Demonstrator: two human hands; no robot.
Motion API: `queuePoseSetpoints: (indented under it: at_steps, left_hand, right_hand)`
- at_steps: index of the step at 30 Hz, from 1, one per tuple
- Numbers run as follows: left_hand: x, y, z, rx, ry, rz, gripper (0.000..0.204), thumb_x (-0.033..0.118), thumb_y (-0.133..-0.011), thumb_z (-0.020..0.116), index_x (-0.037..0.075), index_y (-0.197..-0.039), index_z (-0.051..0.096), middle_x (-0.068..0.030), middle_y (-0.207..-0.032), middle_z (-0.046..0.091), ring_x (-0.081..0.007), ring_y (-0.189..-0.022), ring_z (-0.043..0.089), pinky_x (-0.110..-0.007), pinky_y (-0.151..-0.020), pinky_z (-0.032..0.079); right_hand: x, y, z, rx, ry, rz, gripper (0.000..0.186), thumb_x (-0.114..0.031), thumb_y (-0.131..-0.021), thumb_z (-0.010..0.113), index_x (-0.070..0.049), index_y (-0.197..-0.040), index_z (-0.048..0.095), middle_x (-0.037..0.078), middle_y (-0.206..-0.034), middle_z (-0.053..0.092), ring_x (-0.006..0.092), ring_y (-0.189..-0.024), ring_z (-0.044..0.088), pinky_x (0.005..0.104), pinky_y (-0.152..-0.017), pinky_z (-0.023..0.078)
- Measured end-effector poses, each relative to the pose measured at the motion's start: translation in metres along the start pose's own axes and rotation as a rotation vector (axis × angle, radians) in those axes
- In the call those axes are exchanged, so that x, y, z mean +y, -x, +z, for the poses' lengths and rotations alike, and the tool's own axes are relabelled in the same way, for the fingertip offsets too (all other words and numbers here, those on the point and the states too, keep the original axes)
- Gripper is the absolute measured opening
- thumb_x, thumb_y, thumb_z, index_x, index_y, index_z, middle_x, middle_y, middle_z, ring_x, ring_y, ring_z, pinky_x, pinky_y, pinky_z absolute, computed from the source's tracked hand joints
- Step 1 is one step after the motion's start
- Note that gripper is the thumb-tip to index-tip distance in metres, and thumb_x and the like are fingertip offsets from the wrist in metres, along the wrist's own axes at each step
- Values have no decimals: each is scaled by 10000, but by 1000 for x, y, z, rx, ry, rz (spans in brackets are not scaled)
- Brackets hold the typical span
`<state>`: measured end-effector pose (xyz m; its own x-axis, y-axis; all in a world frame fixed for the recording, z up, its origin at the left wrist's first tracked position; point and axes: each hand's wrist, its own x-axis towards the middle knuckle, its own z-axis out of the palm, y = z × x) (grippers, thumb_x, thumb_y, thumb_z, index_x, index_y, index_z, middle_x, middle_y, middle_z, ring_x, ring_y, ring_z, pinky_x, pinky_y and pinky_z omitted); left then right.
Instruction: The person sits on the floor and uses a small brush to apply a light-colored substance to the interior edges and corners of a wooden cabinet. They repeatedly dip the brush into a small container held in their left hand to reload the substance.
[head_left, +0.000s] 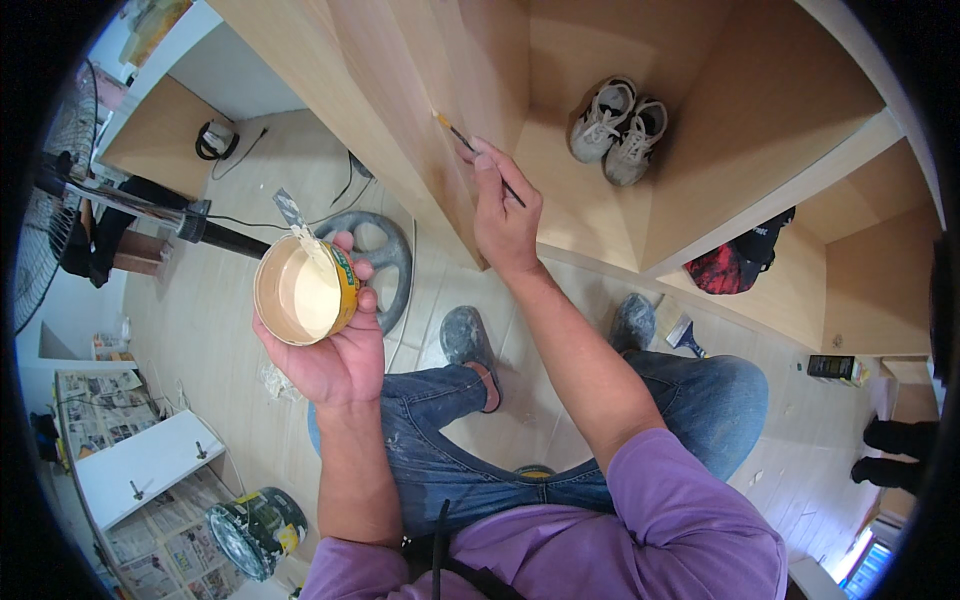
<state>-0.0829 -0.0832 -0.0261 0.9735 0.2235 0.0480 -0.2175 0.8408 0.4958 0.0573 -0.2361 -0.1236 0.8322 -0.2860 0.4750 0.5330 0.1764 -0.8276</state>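
Note:
My left hand (335, 365) is wrapped round a small round tub (268, 290) with a yellow and green label, holding pale cream paste. A putty knife (290, 212) with a paste-smeared blade leans out over the tub's rim. Up and to the right, my right hand (508, 205) pinches a thin dark paintbrush (462, 137) with a yellowish tip. That tip touches, or nearly touches, the light wooden side panel (400, 130) of a cabinet. A faint pale patch shows on the wood near it.
Sneakers (620, 130) and a dark cap (755, 250) sit in the cabinet's compartments. On the floor are a wide brush (682, 332), a dark can (835, 368) and a paint bucket (258, 530). A standing fan's pole (225, 232) and round base (400, 265) are left.

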Motion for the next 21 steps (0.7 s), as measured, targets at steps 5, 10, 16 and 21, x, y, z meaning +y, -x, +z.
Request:
queuePoseSetpoints:
  at_steps: [5,10,16,21]
  left_hand:
    - [-1,1,3,1,2,2,692,593,-1034,361,60,-1461,478,-277,-1351,536,-382,-1012,626,-407,-733,610]
    - [0,1,6,3,-13,8,680,592,-1037,345,70,-1446,495,-269,-1329,554,-375,-1009,628,-395,-724,605]
    - [2,2,4,9,-25,13,673,593,-1038,336,79,-1439,502,-263,-1323,560,-369,-1005,633,-396,-721,600]
    - [3,2,-1,-87,-27,18,673,513,-1033,406,17,-1487,438,-273,-1373,522,-367,-1040,592,-391,-786,611]
  right_hand:
    - [31,22,-12,27,48,81,245,-88,-1054,546,56,-1211,666,202,-1067,762,214,-1015,730,305,-889,543]
    - [33,23,-15,30,152,66,247,-105,-1044,564,53,-1200,671,198,-1042,764,208,-977,736,306,-840,559]
    - [-19,-10,9,16,71,-10,243,-101,-1041,562,44,-1200,675,185,-1035,766,170,-955,717,295,-822,552]
    - [-31,-25,16,24,30,-99,237,-98,-1043,558,38,-1197,677,180,-1047,767,172,-961,715,292,-836,546]
